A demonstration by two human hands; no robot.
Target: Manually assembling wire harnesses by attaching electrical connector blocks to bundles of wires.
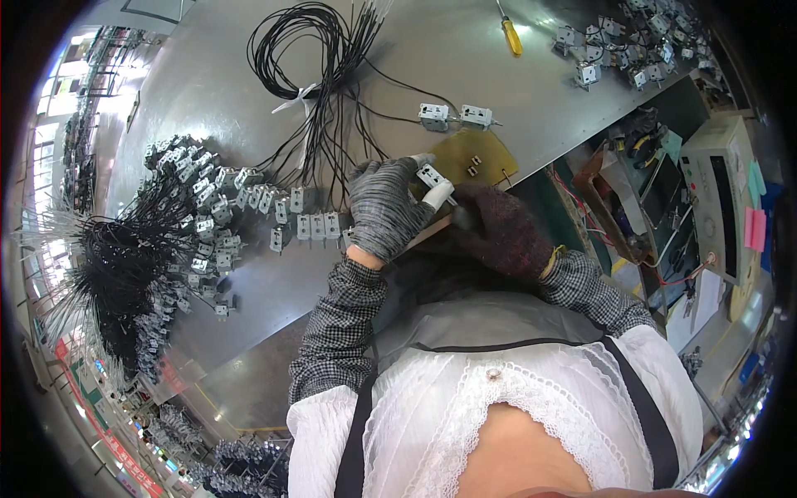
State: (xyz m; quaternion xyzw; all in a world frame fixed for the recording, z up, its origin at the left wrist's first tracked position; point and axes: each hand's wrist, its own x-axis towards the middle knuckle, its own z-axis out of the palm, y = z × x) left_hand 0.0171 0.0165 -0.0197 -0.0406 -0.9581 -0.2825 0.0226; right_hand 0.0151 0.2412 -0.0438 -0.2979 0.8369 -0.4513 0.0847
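Two gloved hands meet at the near edge of my grey metal bench (465,50). My left hand (383,209) (grey knit glove) pinches a small metal part (433,177) between its fingertips, just over a yellowish pad (490,149). My right hand (502,232), in a darker glove, is curled closed beside it; what it grips is hidden. Wired parts (249,207) lie in rows to my left.

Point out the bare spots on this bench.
Bare metal table lies between the black wire bundle and the yellow screwdriver, and below the row of parts. Crowded: the wired heap on the left, and the parts pile at top right.
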